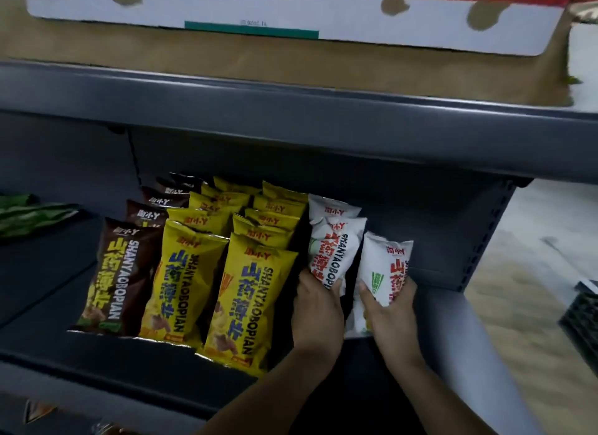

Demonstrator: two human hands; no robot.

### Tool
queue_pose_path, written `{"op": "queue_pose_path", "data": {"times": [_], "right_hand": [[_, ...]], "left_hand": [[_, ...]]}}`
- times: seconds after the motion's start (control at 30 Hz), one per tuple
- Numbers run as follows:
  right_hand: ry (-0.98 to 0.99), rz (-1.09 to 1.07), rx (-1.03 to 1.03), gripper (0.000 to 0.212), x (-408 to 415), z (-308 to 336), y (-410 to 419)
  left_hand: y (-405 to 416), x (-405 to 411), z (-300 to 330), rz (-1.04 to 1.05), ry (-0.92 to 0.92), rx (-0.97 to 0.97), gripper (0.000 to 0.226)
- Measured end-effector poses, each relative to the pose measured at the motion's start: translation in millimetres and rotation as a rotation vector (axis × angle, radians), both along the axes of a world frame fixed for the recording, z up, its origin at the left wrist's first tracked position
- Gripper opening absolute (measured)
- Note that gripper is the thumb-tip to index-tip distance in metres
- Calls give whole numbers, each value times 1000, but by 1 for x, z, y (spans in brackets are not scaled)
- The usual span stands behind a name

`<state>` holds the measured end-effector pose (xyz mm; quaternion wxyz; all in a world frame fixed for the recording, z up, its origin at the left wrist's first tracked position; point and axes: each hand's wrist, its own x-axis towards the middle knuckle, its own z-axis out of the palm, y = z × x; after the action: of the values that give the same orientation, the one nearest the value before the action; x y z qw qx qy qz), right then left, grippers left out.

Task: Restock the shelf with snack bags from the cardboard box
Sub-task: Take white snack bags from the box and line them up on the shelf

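On the dark grey shelf [48, 272] stand rows of snack bags: a brown row [119, 272] on the left, then two yellow rows [246, 298]. At the right end are white bags. My left hand [317, 315] grips the lower end of one white bag [336, 250] that stands in the white row. My right hand [391, 315] holds another white bag [385, 266] just right of it, near the shelf's side panel. The cardboard box [291, 62] rests on the shelf above, with a white and red flap.
Green bags [29, 214] lie at the far left of the shelf. The upper shelf's front edge [291, 111] overhangs the bags. A perforated side panel [485, 240] closes the shelf on the right. Beyond it is pale floor with a dark crate [582, 321].
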<state>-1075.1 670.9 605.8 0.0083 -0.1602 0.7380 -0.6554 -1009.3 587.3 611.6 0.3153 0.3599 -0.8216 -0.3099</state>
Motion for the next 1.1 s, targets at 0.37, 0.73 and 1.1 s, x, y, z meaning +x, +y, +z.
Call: {"op": "queue_pose_path", "data": {"times": [0.37,0.73,1.1], "right_hand": [[-3,-43,57,47,-6,-5,-3],[-42,-47,87,46,-4,-5,-3],[-167,156,-89,47,1,15,6]], "left_hand": [[-20,-40,-24,140,-305,-103,86],[-28,-32,-23,-63,-210,-758,83],[-33,-15,-6,-187,-189,-721,67]]}}
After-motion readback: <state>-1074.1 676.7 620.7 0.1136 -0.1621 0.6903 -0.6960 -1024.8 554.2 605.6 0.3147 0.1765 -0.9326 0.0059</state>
